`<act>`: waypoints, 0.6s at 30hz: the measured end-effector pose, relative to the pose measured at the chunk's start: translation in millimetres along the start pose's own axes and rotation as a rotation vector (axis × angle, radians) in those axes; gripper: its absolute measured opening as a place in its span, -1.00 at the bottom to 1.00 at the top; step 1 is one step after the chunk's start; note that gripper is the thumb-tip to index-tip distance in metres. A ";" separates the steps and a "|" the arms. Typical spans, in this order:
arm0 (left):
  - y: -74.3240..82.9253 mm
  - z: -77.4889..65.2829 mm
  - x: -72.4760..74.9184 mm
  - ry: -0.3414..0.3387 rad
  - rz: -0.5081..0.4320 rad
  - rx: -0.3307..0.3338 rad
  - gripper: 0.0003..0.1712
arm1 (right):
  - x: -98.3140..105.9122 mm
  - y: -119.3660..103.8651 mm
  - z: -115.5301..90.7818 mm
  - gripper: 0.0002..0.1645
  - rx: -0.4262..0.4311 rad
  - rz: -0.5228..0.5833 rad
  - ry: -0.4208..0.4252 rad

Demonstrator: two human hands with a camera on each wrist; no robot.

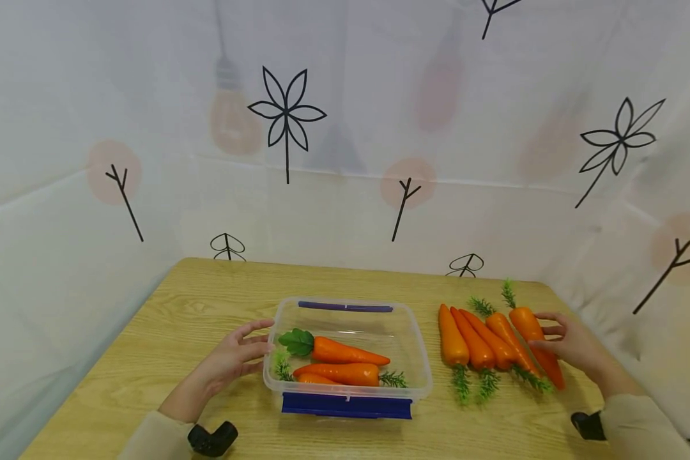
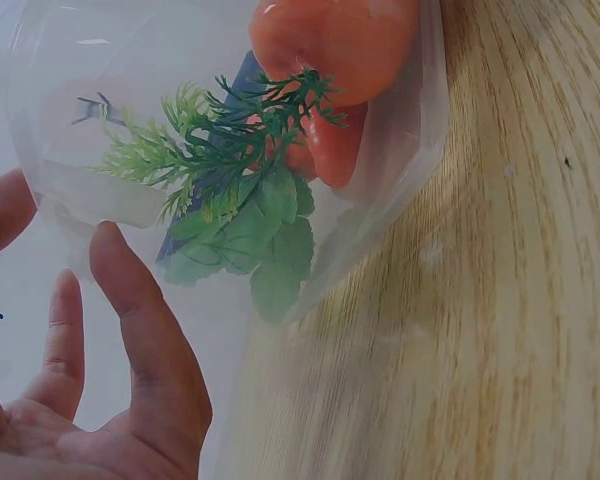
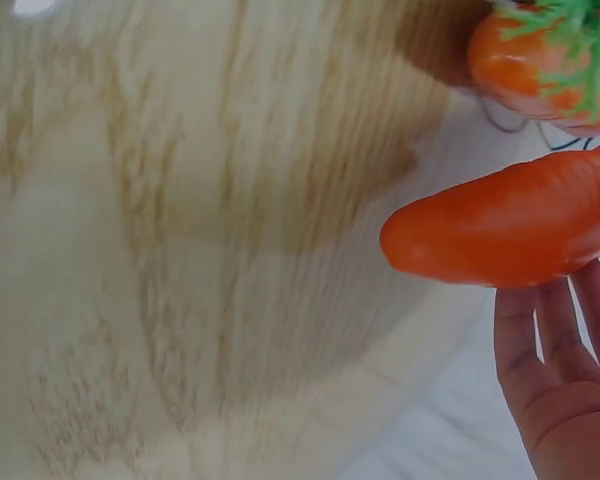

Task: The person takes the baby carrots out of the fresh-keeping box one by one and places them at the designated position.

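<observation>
A clear plastic container (image 1: 351,391) with blue side latches stands in the middle of the table, carrots (image 1: 345,373) with green tops inside it. At its left wall is my left hand (image 1: 234,353); in the left wrist view the fingers (image 2: 145,325) are loosely extended, right at the rim. On the table's right side, my right hand (image 1: 572,345) pinches the rightmost orange carrot (image 1: 530,324) between thumb and fingers. In the right wrist view that carrot (image 3: 500,228) has its tip pointing left, with straight fingers (image 3: 520,335) along its underside.
Several more carrots (image 1: 476,340) lie side by side between the container and my right hand, their tops pointing different ways. A white printed curtain (image 1: 345,217) hangs behind and beside the wooden table (image 1: 224,284).
</observation>
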State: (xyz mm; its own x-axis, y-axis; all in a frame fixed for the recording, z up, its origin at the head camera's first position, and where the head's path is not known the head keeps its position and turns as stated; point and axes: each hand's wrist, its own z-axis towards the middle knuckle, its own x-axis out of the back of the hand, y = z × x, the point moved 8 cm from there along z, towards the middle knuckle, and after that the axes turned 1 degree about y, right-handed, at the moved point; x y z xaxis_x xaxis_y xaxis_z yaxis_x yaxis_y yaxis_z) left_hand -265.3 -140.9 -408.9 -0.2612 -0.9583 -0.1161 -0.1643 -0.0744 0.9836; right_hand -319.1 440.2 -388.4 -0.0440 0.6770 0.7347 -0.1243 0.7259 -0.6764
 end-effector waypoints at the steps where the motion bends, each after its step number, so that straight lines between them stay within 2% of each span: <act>1: 0.0 0.0 -0.1 0.000 -0.001 0.001 -0.25 | -0.7 1.8 0.5 -0.13 0.001 0.000 0.000; 18: -1.0 0.4 0.3 -0.001 -0.007 0.002 -0.26 | -8.1 9.9 3.8 -0.25 0.029 -0.108 -0.035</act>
State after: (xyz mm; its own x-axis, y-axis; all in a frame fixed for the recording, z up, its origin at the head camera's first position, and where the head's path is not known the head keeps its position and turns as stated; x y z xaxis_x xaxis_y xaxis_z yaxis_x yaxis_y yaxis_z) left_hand -265.6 -141.0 -410.0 -0.2611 -0.9575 -0.1228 -0.1684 -0.0801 0.9825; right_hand -323.7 441.4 -400.8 -0.0632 0.5904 0.8046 -0.1587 0.7900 -0.5922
